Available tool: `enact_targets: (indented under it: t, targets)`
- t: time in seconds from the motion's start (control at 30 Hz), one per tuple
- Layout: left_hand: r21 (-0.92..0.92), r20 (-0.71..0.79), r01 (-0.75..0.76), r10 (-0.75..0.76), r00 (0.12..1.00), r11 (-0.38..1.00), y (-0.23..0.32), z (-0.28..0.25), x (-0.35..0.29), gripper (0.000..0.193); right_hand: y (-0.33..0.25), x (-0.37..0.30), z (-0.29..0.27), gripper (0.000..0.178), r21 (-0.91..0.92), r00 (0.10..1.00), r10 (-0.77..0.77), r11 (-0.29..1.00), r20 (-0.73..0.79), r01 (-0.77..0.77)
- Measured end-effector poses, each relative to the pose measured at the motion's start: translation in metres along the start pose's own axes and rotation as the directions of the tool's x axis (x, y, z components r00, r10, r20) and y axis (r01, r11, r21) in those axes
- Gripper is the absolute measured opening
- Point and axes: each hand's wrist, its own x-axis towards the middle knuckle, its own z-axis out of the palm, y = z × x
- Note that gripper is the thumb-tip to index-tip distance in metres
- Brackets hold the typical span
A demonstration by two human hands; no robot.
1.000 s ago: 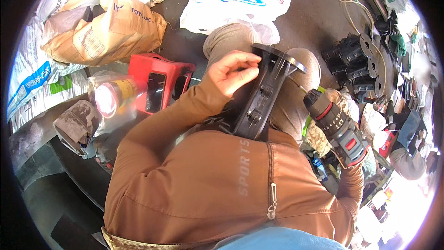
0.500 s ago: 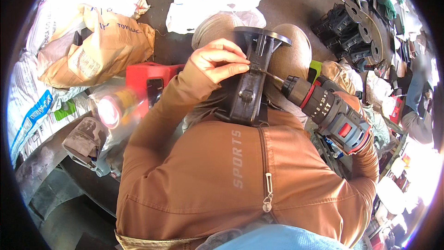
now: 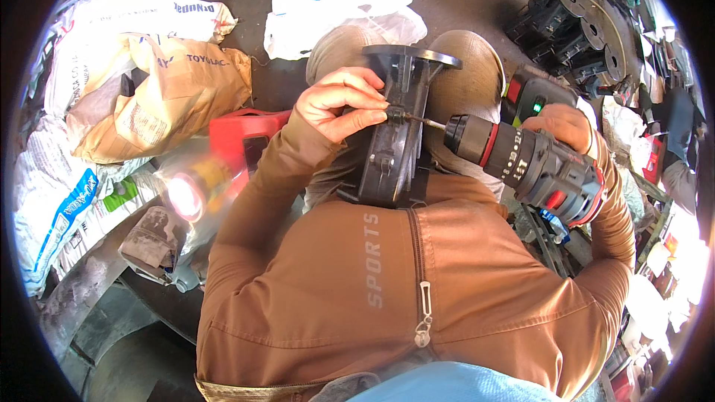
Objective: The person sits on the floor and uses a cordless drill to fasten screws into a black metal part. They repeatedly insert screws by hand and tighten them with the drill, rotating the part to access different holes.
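Observation:
A black plastic part (image 3: 398,141) with a broad round flange at its far end stands between my knees, its near end against my jacket. My left hand (image 3: 344,106) is closed in a pinch at the part's left side, thumb and fingertips together by a small lug. What the fingertips hold is too small to make out. From the right, my right hand (image 3: 562,128) grips a grey, black and red cordless drill (image 3: 547,167). The drill's thin bit (image 3: 427,121) points left, with its tip at the lug beside my left thumb.
Several similar black plastic parts (image 3: 570,30) lie at the far right. A white bag (image 3: 342,0) is ahead of my knees. On the left are a brown paper sack (image 3: 171,89), a red object (image 3: 242,141) and a clear-wrapped roll (image 3: 197,193).
The drill has swung to lie more level, and its battery with a green light now shows behind my right hand. The black part sits slightly further left. My left hand keeps its pinch.

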Motion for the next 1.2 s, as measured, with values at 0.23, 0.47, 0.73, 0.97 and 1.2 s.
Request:
enact_targets:
  t: [0.23,0.47,0.73,0.97,1.2]
  targets:
    - [-0.064,0.005,0.038,-0.038,0.999,0.997,-0.005,-0.003,-0.002,0.014,0.018,0.013,-0.013,0.038,-0.229,0.984,-0.155,0.958,0.087,0.171]
    - [-0.123,-0.007,0.044,-0.045,0.999,0.991,-0.008,-0.002,-0.003,0.015,0.019,0.02,-0.007,0.036,-0.12,0.983,-0.168,0.977,0.076,0.176]
    - [-0.178,0.037,0.075,-0.069,0.997,0.981,-0.008,-0.005,-0.004,0.016,0.017,0.023,-0.012,0.033,-0.23,0.985,-0.142,0.96,0.1,0.161]
    - [-0.171,-0.031,-0.006,0.0,1.0,0.985,-0.01,-0.001,-0.002,0.014,0.012,0.016,0.002,0.036,-0.103,0.989,-0.14,0.984,0.049,0.145]
    - [-0.101,-0.032,0.058,-0.061,0.998,0.993,0.018,-0.011,-0.014,0.022,-0.029,-0.028,0.015,0.044,-0.124,0.993,-0.016,0.992,-0.115,0.002]
